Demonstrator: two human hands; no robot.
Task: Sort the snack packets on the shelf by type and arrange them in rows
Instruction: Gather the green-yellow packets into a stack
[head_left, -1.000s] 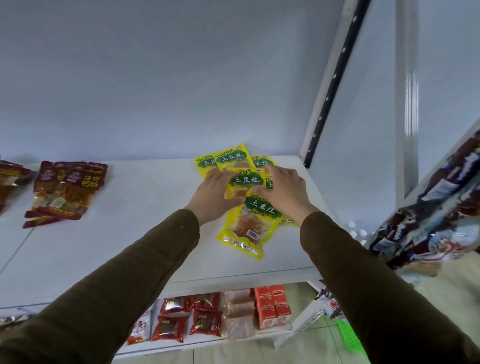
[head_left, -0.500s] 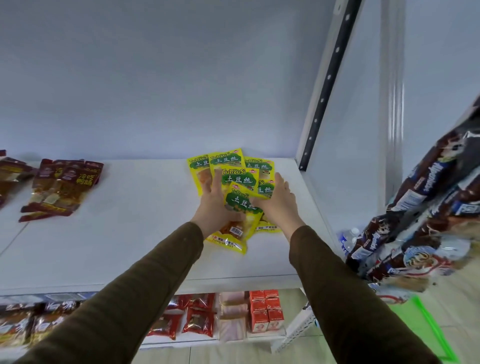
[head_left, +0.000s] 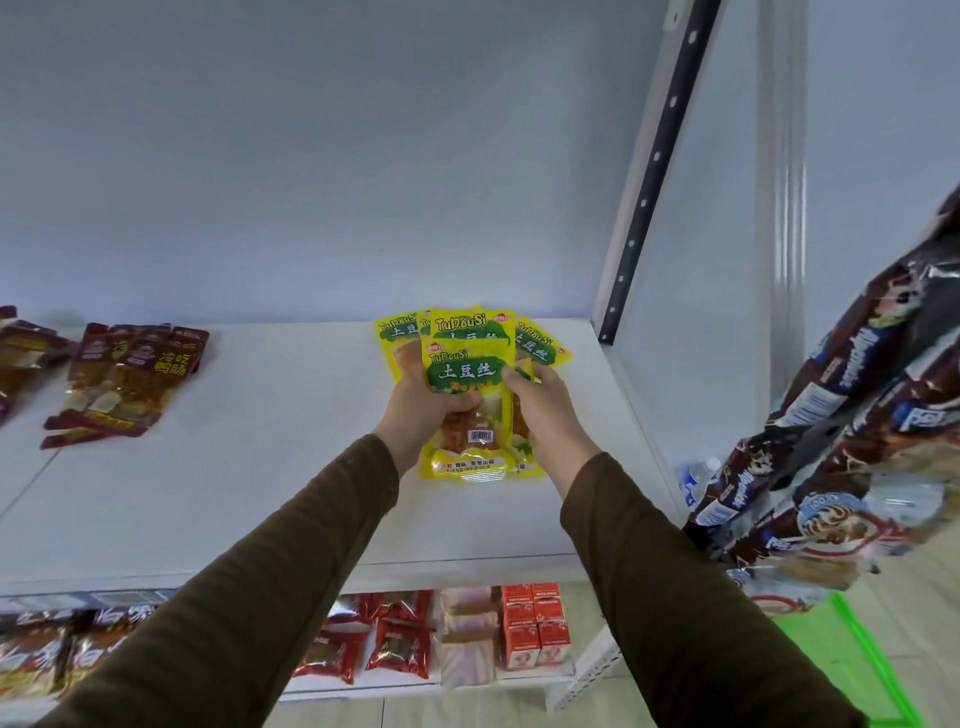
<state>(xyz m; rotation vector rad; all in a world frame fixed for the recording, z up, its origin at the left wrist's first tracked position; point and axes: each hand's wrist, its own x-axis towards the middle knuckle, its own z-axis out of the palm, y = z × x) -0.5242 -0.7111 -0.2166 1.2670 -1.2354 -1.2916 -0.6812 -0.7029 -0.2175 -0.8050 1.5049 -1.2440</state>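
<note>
Change: a second ago both hands lay flat over a loosely fanned spread of yellow packets; these have since been drawn together into a tighter, squarer stack near the shelf's right end.
Left hand: fingers curled round the stack's left edge, thumb on the front packet.
Right hand: gripping the stack's right edge.
Stack position: lower edge resting on the white shelf; rear packets fan out behind.
Meaning for task: the yellow type appears gathered as one group; judged ready to be set down as a row.
Other type: dark red packets lie overlapped, well apart to the left.
Legible writing: "TuDouSi" and "土豆丝" on yellow; a barcode below; "冷吃鸭肠" on red.
</note>
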